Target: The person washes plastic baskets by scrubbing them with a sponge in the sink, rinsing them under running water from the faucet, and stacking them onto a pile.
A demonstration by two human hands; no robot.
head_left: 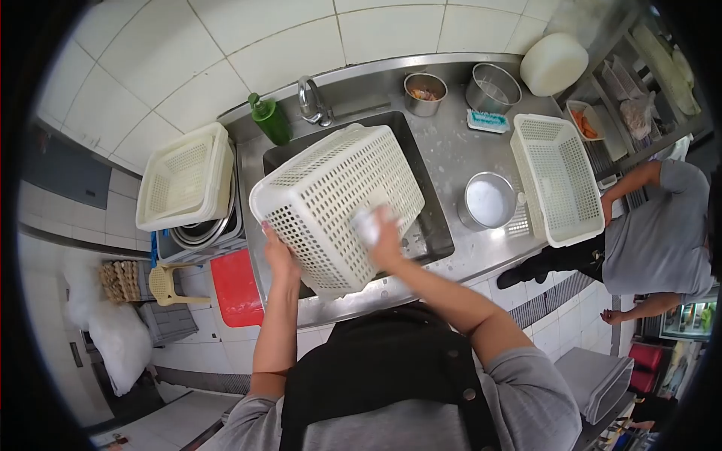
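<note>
A cream perforated plastic basket (338, 188) is tilted over the sink (440, 233), its holed bottom and side facing me. My left hand (281, 257) grips its lower left rim, the thumb along the edge and the other fingers partly hidden. Against the basket's bottom, my right hand (386, 242) is closed on a white scrubbing pad (365, 225); both are smeared by motion, so I cannot tell whether it is a sponge or a cloth. Behind the basket stand a faucet (313, 104) and a green pump bottle (269, 119).
On the right counter are a pot of white suds (489, 201), a blue-white scrub brush (487, 121), two metal pots and another cream basket (558, 180). Stacked baskets (184, 177) stand at left, above a red board (236, 289). A person in grey (654, 229) stands at right.
</note>
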